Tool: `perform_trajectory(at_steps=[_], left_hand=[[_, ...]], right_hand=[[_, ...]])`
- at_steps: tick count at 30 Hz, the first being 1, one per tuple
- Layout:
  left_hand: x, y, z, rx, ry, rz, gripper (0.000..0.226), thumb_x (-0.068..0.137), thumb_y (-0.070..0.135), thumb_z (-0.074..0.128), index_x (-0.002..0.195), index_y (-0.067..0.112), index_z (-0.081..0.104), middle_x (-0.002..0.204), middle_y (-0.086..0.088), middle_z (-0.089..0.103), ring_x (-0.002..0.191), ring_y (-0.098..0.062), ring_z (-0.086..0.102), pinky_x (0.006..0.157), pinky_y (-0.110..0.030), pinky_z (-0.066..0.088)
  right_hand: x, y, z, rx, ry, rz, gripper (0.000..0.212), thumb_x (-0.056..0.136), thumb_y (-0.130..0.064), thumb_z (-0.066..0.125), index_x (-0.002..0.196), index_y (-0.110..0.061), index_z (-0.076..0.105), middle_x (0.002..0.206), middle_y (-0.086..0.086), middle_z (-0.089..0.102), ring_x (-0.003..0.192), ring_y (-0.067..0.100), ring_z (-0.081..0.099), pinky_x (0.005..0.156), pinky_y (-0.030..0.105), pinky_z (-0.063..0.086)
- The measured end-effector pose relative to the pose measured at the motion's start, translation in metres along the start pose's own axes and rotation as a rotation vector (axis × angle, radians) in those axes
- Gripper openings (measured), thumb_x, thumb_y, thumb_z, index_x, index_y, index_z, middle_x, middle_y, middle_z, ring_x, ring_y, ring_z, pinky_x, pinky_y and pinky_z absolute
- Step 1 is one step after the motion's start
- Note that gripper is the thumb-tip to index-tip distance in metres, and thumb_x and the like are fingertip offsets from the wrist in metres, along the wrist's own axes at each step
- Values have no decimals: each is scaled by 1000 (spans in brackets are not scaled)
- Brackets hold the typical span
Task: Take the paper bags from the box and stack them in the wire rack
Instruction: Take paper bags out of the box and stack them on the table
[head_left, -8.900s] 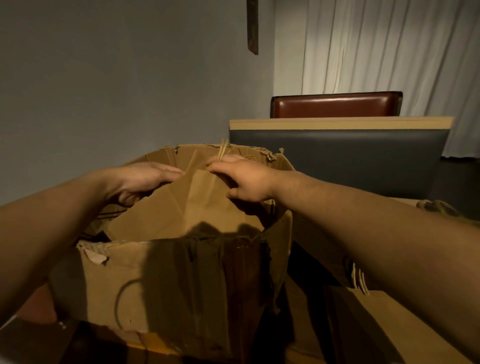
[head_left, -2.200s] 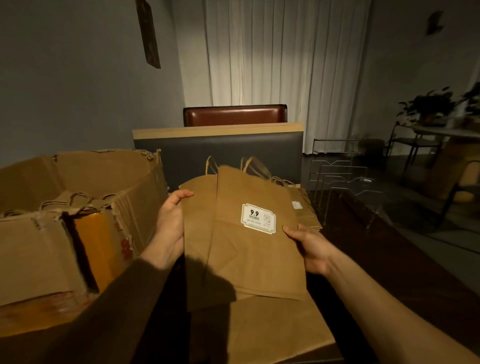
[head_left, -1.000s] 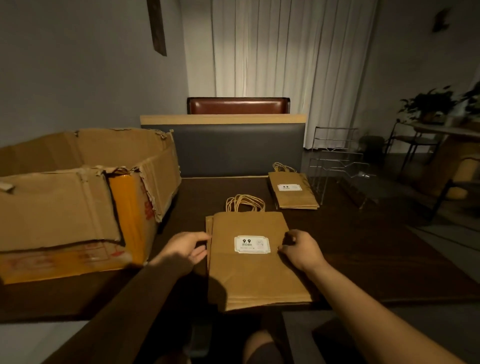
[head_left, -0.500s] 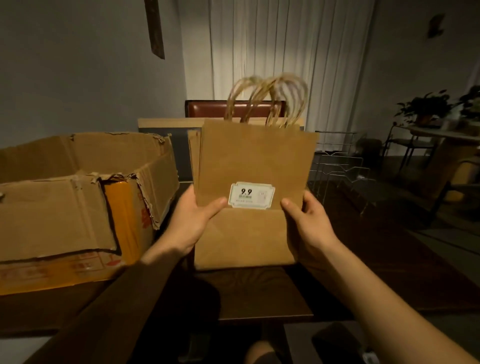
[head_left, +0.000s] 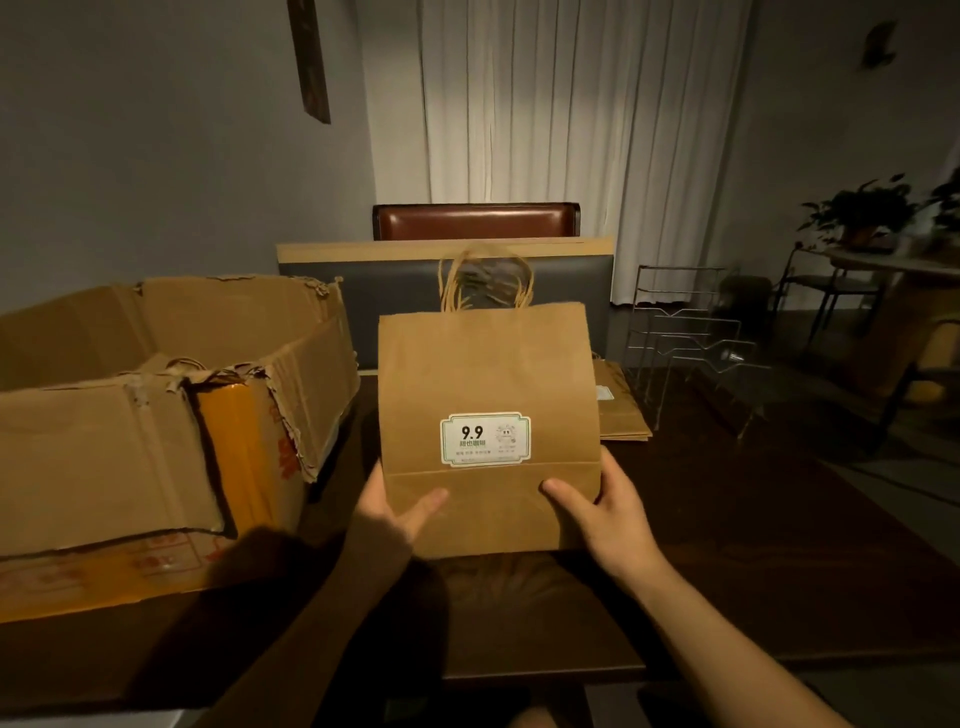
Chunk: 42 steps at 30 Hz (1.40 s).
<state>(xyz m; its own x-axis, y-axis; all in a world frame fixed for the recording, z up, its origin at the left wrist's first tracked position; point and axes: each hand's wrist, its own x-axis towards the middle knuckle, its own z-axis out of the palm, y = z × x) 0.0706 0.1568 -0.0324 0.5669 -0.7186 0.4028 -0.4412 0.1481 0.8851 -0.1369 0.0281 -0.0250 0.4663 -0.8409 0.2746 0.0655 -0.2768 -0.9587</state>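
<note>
Kraft-paper bags (head_left: 488, 374), several held flat as one bundle, upright above the table (head_left: 779, 545); left hand (head_left: 395, 512) and right hand (head_left: 605, 506) each pinching a lower corner, thumbs on the labelled face; bundle lower and squarer than half a second ago, handles no longer raised high; lifted off the table since a second back, likely squared for racking; wire rack (head_left: 691, 338) right and beyond, holding nothing visible; second bag pile (head_left: 621, 410) flat beside it; box (head_left: 156, 405) left.

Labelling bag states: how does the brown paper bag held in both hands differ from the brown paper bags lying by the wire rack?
The held brown paper bag stands upright, clear of the dark table; the flat brown paper bags lie on it. Left hand and right hand grip the held one; nothing touches the others. Both carry white labels.
</note>
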Motion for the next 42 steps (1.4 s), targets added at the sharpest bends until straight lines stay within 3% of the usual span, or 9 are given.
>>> perform_trajectory(at_steps=[9,15,17,20,22,25,33,37,42], left_hand=[[-3,-7,-1,-33,-78,-223,49,87,1,72,123,24,48,110,8,66,96,-1,66,85,-22,53],[19,4,-12,-75,-74,-350,94,80,7,80,152,24,21,126,-4,61,114,-23,61,107,-48,44],[24,2,-13,61,-131,-443,101,83,7,77,157,26,12,140,-9,53,125,-31,54,112,-49,38],[17,-3,-7,413,-268,-479,79,86,28,72,153,21,29,140,-11,50,126,-29,50,107,-37,39],[12,-4,-3,631,-286,-408,76,79,51,58,148,22,42,133,-9,53,122,-25,48,100,-29,34],[15,-4,-2,770,-322,-455,63,86,51,60,144,30,47,141,-8,43,129,-28,38,101,-31,32],[29,14,-3,829,-421,-502,75,86,50,62,152,29,34,156,-6,33,143,-30,30,117,-43,31],[38,52,-6,806,-291,-176,80,93,47,60,158,27,18,167,-1,8,154,-21,2,124,-45,15],[63,122,-43,836,-147,212,74,97,39,57,158,22,20,166,-2,14,154,-19,6,125,-42,16]], right_hand=[[5,6,5,-53,-79,126,39,89,-17,72,123,-27,54,112,-15,66,99,-6,65,75,8,50],[29,-17,8,-158,-88,292,44,96,-14,61,135,-24,46,125,-4,62,119,16,57,104,36,45],[34,-20,11,-363,-127,418,44,93,-20,65,135,-18,50,126,1,62,118,21,59,102,39,48],[33,-15,21,-633,-189,611,48,88,-31,72,130,-15,53,121,5,63,112,22,62,97,37,53],[35,-13,25,-704,-174,610,49,87,-36,73,127,-14,56,125,6,62,113,23,62,98,37,53],[35,-14,30,-813,-175,598,53,86,-39,73,129,-15,56,135,9,54,117,24,59,101,38,51],[30,-20,35,-1009,-233,444,75,91,-41,64,154,-22,27,158,11,28,145,33,26,116,49,32],[39,-52,42,-1075,-219,178,77,95,-40,61,157,-23,19,165,8,16,153,29,11,123,50,20],[60,-126,79,-999,-279,-256,69,97,-38,57,156,-19,26,164,10,22,153,26,15,123,44,21]])
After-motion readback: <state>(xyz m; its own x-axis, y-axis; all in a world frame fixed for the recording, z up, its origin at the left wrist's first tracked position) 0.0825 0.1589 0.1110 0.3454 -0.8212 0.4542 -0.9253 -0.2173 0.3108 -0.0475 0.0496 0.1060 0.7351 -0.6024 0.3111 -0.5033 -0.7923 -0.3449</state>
